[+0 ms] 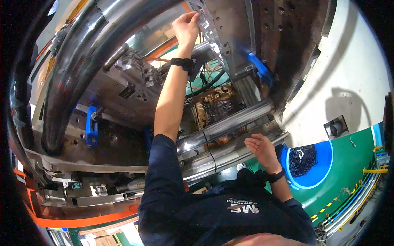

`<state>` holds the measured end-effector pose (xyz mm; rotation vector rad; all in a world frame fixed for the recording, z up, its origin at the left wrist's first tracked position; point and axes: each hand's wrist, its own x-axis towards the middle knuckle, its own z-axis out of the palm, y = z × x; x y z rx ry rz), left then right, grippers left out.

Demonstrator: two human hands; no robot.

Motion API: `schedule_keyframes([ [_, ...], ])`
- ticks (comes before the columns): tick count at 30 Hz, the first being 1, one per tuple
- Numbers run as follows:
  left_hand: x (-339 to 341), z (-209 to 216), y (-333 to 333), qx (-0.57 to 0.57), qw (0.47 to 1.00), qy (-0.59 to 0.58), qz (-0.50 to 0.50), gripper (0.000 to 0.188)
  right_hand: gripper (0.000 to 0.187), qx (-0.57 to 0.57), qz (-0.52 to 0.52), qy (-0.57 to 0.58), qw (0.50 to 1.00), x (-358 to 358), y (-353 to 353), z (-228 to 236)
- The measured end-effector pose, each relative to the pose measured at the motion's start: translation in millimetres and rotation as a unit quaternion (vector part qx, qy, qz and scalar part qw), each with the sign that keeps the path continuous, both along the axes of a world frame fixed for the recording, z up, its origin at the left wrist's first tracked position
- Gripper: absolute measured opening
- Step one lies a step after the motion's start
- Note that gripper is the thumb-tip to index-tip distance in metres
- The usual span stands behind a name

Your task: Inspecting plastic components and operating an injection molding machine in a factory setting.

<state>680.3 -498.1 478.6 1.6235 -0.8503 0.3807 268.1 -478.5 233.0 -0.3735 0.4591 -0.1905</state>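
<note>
Fingers [192,16] of one left hand [186,30] curl together beside one metal block [223,36]; one right hand [264,153], loosely extended.

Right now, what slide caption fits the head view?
Left hand beside a metal plate, right hand open near a steel bar.

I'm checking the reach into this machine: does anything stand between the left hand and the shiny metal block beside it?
Nothing visible does: the left hand is right at the near edge of the shiny metal block. Whether they touch, this view cannot settle.
</note>
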Motion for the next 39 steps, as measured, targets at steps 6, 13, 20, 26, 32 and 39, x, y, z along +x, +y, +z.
schedule_keyframes([
  [6, 36, -41, 6, -0.043, 0.992, 0.113, -0.033, 0.022, 0.032, -0.003, -0.007, 0.019, 1.0, -4, -1, -5],
  [13, 53, -82, -9, -0.079, 0.963, 0.248, -0.062, 0.018, 0.034, -0.046, -0.006, 0.027, 0.999, -12, -2, 5],
  [20, 49, -81, -21, -0.098, 0.962, 0.243, -0.074, 0.015, 0.034, -0.087, 0.005, 0.011, 0.996, -19, -2, 10],
  [26, 43, -78, -21, -0.097, 0.963, 0.24, -0.07, 0.015, 0.034, -0.093, 0.003, 0.011, 0.996, -19, 1, 5],
  [32, 49, -81, -23, -0.087, 0.971, 0.206, -0.081, 0.015, 0.034, -0.092, 0.007, 0.011, 0.996, -16, 2, 3],
  [39, 47, -82, -23, -0.074, 0.972, 0.22, -0.045, 0.018, 0.033, -0.097, 0.009, 0.011, 0.995, -12, 1, 7],
])
